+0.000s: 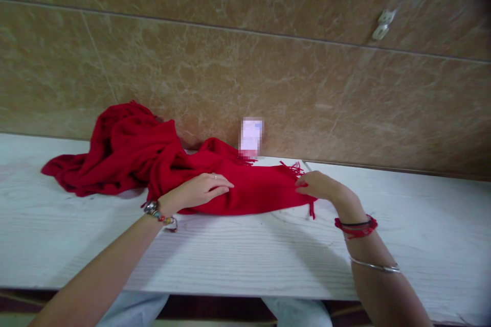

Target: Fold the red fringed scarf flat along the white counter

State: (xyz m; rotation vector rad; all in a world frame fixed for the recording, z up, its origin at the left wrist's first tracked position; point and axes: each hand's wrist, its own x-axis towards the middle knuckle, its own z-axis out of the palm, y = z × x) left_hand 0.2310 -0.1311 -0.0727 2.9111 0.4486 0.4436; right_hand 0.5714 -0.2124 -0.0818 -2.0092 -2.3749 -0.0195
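Note:
A red fringed scarf (261, 191) lies along the white table. Its left part (126, 158) is bunched into a loose heap, while the right part is spread fairly flat with fringe at its end. My left hand (201, 189) rests on the middle of the scarf, open, palm down with fingers stretched to the right. At the fringed right end, my right hand (316, 185) touches the cloth with slightly bent fingers apart, tips pointing left. Some of its fingers are hidden behind the hand.
A phone-like rectangle (251, 135), blurred out, leans upright against the brown tiled wall (307, 87) behind the scarf. The white table (230, 250) runs along that wall. A small white fitting (383, 24) is fixed high on the wall at right.

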